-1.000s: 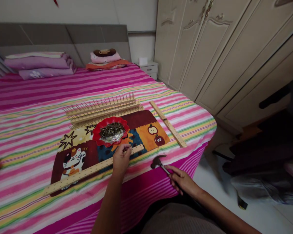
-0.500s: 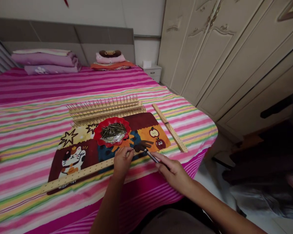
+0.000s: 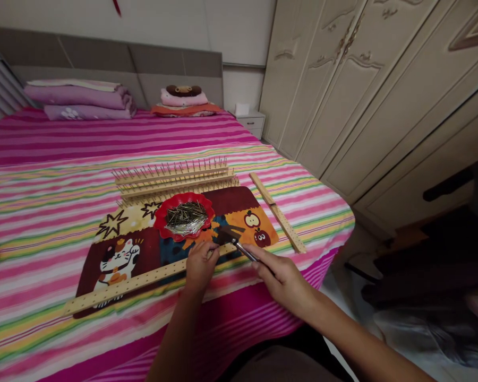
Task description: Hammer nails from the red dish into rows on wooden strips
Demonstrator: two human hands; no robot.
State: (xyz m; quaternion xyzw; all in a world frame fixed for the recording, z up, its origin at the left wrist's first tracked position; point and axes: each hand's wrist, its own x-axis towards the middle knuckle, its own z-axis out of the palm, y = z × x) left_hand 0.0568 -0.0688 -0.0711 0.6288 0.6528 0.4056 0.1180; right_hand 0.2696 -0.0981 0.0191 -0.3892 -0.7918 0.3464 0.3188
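From my remote post, through the head camera, I see a person's right hand (image 3: 283,281) gripping a hammer (image 3: 245,251) by its handle near the edge of a striped bed (image 3: 43,204), while the left hand (image 3: 200,265) works close over a long, hole-dotted wooden strip (image 3: 135,283). The strip lies along the front of a patterned mat (image 3: 231,197), its long axis slanting from near left to far right, its left end jutting past the mat. The left hand is the nearer to it, toward its right end, fingertips drawn together in a pinch; I cannot tell whether they hold anything. The hammer's handle slants the other way, from near right to far left, placing its dark head (image 3: 227,235) just beyond and to the right of those fingertips. Whether head and strip touch, I cannot make out. Farther back, a red dish (image 3: 162,232) of loose nails (image 3: 187,214) stands on the mat; behind it lie nail-studded strips (image 3: 171,185). More strips (image 3: 282,222) rest to the right.
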